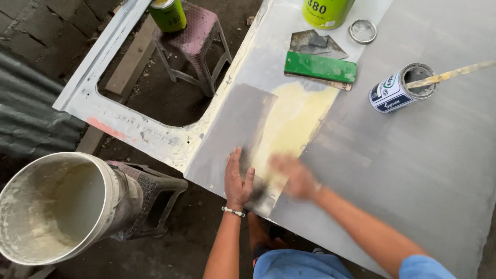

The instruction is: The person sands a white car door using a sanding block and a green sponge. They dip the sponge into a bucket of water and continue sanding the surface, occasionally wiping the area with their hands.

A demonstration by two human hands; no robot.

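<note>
A grey metal panel (413, 155) lies flat in front of me, with a pale yellow patch of filler (297, 121) on it. My left hand (237, 178) rests flat on the panel at the near edge, fingers together, beside the patch. My right hand (293, 175) is blurred with motion and presses on the lower end of the yellow patch; whether it holds anything I cannot make out. A darker wet-looking area (232, 124) lies left of the patch.
A green sanding block (320, 67) and metal scrapers (315, 44) lie beyond the patch. A small open tin (400, 88) with a stick, a lid (362, 31) and a yellow-green can (325, 11) stand farther off. A white bucket (57, 204) sits on a stool at left.
</note>
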